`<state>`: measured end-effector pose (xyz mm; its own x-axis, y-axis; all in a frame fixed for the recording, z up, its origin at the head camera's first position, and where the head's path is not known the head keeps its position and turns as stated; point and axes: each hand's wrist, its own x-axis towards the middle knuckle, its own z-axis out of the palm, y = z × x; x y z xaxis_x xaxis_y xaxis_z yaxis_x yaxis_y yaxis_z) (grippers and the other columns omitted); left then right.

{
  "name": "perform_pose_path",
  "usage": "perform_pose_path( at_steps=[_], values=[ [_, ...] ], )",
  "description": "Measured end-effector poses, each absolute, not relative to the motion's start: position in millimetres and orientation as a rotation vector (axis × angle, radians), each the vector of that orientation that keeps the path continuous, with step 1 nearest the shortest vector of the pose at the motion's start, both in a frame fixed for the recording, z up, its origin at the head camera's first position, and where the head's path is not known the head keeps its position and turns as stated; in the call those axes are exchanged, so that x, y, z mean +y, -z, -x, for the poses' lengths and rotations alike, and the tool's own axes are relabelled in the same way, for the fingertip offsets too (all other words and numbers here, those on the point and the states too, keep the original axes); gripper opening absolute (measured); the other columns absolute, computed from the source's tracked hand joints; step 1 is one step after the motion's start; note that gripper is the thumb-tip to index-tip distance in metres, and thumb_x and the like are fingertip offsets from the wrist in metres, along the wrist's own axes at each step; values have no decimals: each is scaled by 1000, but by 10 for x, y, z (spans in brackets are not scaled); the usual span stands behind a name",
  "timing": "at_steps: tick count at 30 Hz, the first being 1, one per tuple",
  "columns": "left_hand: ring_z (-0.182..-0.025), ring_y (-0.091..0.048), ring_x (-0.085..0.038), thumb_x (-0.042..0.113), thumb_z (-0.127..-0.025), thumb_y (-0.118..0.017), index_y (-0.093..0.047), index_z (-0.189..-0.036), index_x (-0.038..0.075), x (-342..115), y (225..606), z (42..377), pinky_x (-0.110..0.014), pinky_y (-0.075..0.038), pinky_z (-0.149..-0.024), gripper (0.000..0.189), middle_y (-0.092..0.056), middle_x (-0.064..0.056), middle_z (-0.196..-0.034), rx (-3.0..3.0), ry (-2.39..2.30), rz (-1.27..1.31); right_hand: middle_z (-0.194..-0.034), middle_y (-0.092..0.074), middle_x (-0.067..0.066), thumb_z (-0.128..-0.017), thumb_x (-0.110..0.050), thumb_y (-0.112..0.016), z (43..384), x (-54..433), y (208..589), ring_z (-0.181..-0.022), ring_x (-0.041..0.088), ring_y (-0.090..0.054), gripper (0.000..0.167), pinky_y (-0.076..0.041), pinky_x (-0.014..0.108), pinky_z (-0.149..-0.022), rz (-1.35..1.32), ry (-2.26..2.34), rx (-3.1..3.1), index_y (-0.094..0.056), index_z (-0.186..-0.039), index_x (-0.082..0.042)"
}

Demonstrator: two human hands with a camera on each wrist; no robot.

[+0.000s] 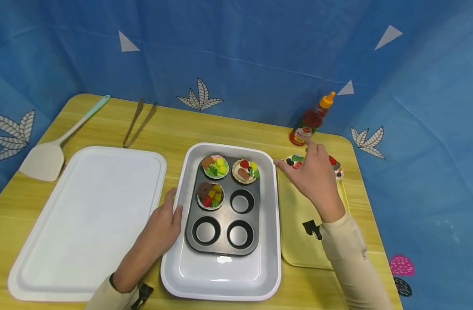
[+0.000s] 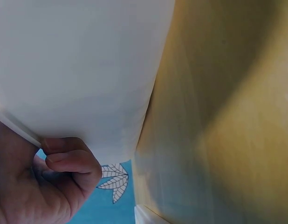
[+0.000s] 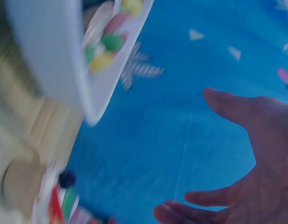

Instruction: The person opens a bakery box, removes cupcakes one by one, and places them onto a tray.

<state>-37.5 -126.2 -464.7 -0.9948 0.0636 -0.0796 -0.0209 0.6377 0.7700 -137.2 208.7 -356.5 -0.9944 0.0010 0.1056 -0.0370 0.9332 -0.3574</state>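
My left hand point(image 1: 161, 227) grips the left rim of a deep white tray point(image 1: 174, 280); in the left wrist view its curled fingers point(image 2: 72, 161) lie against the tray's outer wall. Inside that tray sits a dark muffin tin point(image 1: 222, 219) with three filled tarts in its cups: one with yellow pieces point(image 1: 215, 167), one with a strawberry point(image 1: 246, 171) and one with brown topping point(image 1: 210, 196). My right hand point(image 1: 315, 181) holds nothing. Thumb and fingers spread apart, it hovers over the yellow tray point(image 1: 298, 232), close to more fruit-topped tarts point(image 1: 336, 167) that it partly hides.
A sauce bottle point(image 1: 308, 125) with an orange cap stands at the back right. On the left lies a flat white tray point(image 1: 89, 224), with a spatula point(image 1: 46, 159) and metal tongs point(image 1: 139, 125) behind it. Blue cloth point(image 1: 236, 51) hangs behind the wooden table point(image 1: 174, 125).
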Motion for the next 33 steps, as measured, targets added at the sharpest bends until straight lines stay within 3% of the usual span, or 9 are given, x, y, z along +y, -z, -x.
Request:
perform_pose_path(
  at_steps=[7, 14, 20, 23, 27, 33],
  values=[
    [-113, -61, -46, 12, -104, -46, -27, -150, -5, -1253, 4666, 373, -57, -54, -84, 52, -56, -37, -128, 2762, -1309, -47, -128, -52, 21, -80, -70, -69, 1277, 1679, 3566, -110, 36, -55, 102, -49, 55, -85, -151, -652, -3036, -39, -147, 2],
    [-113, -61, -45, 12, -104, -46, -28, -150, -5, -1246, 4660, 368, -57, -53, -86, 52, -56, -36, -128, 2779, -1315, -49, -129, -53, 17, -78, -71, -70, 1210, 1322, 3686, -108, 31, -56, 102, -53, 49, -85, -311, -634, -3097, -43, -146, 1],
    [-112, -62, -45, 12, -104, -46, -29, -149, -3, -1257, 4647, 368, -57, -53, -86, 51, -57, -36, -126, 2780, -1308, -40, -111, -55, 11, -77, -67, -74, 1156, 1042, 3854, -91, 24, -55, 85, -52, 40, -70, -492, -584, -3117, -54, -126, 0],
    [-111, -63, -44, 12, -104, -47, -30, -149, -4, -1260, 4647, 367, -57, -53, -86, 51, -58, -35, -125, 2786, -1305, -42, -113, -57, 14, -77, -68, -74, 1146, 922, 3935, -91, 24, -58, 90, -54, 40, -71, -544, -559, -3159, -55, -127, 4],
    [-110, -64, -43, 12, -104, -47, -30, -149, -4, -1262, 4648, 369, -57, -53, -86, 51, -60, -35, -123, 2792, -1289, -37, -123, -59, 22, -76, -72, -71, 1140, 791, 4023, -102, 29, -60, 100, -55, 44, -82, -607, -508, -3224, -54, -132, 9],
    [-110, -64, -41, 14, -104, -47, -27, -151, -3, -1254, 4650, 372, -55, -53, -86, 53, -59, -33, -125, 2767, -1280, -9, -115, -60, 20, -74, -72, -74, 1119, 672, 4137, -89, 25, -62, 99, -56, 39, -74, -643, -523, -3271, -55, -126, 11]
  ],
)
